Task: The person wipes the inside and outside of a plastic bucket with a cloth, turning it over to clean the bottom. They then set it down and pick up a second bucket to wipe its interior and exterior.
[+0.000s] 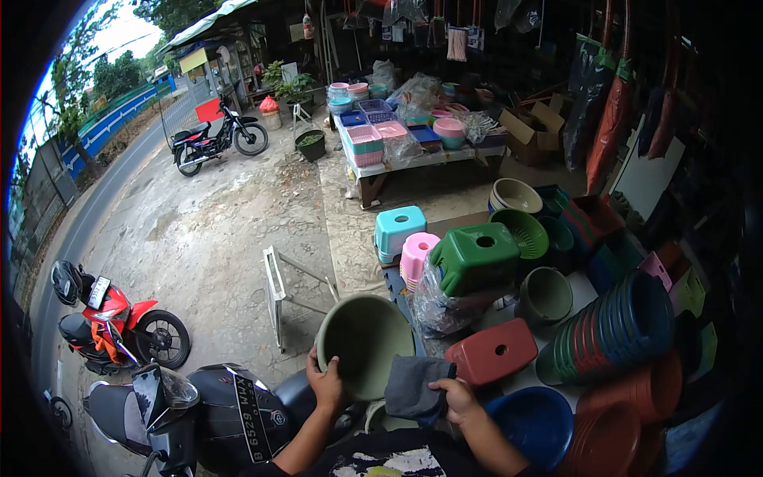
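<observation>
An olive-green plastic basin [362, 342] is tilted with its hollow side showing. My left hand [327, 385] grips its left rim, thumb on the inside and the other fingers behind. A dark grey cloth [415, 388] hangs bunched from my right hand [456, 397], whose fingers are closed on it, just right of the basin. Beyond the cloth lies a dark red stool [493, 352], and a blue basin [534, 426] sits below and right of my right hand. Part of another greenish container [389, 420] shows under the basin and cloth.
Green [477, 256], pink [416, 258] and light blue [400, 230] stools stand ahead. Stacked buckets [608, 334] are at the right. A metal frame [276, 298] stands left of the basin, and a parked scooter [214, 413] is close at lower left. A table [429, 159] holds baskets farther back.
</observation>
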Tool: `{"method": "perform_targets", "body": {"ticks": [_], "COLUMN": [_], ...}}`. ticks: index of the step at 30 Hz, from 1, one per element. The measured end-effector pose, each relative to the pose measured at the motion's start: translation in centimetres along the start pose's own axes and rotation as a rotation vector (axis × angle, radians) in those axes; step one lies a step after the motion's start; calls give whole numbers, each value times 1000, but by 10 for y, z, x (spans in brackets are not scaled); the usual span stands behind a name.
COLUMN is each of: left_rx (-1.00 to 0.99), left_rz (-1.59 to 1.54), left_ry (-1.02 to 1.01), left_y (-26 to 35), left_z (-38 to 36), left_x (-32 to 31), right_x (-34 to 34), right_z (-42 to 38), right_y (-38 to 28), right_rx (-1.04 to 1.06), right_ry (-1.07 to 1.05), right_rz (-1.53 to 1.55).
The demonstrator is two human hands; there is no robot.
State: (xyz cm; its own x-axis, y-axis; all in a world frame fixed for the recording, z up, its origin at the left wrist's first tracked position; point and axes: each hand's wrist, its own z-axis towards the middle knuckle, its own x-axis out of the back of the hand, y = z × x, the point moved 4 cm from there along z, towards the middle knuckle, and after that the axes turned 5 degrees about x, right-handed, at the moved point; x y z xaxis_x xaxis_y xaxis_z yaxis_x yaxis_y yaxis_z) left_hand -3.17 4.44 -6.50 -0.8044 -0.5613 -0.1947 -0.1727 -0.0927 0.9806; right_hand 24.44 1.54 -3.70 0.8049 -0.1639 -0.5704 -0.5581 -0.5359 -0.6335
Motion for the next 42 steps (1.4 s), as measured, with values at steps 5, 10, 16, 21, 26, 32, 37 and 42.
{"method": "perform_targets", "body": {"ticks": [5, 10, 16, 21, 26, 32, 37, 42], "left_rx": [-47, 96, 100, 43, 18, 83, -17, 34], "left_rz": [150, -32, -155, -162, -213, -292, -132, -4], "left_ry": [-20, 79, 101, 123, 79, -182, -272, -334], "left_y": [12, 0, -4, 0, 11, 21, 3, 11], "left_z": [-18, -9, 5, 11, 6, 2, -1, -24], "left_x": [-7, 1, -7, -5, -3, 1, 12, -5], "right_x": [4, 8, -9, -12, -23, -59, -80, -88], "right_z": [13, 14, 23, 14, -1, 2, 20, 66], "right_y": [2, 18, 38, 26, 1, -49, -86, -92], "right_rx": [223, 104, -80, -10, 33, 205, 311, 356], "right_ry": [-22, 43, -68, -21, -91, -220, -267, -337], "right_rz": [-254, -560, -276, -284, -243, -355, -503, -686]}}
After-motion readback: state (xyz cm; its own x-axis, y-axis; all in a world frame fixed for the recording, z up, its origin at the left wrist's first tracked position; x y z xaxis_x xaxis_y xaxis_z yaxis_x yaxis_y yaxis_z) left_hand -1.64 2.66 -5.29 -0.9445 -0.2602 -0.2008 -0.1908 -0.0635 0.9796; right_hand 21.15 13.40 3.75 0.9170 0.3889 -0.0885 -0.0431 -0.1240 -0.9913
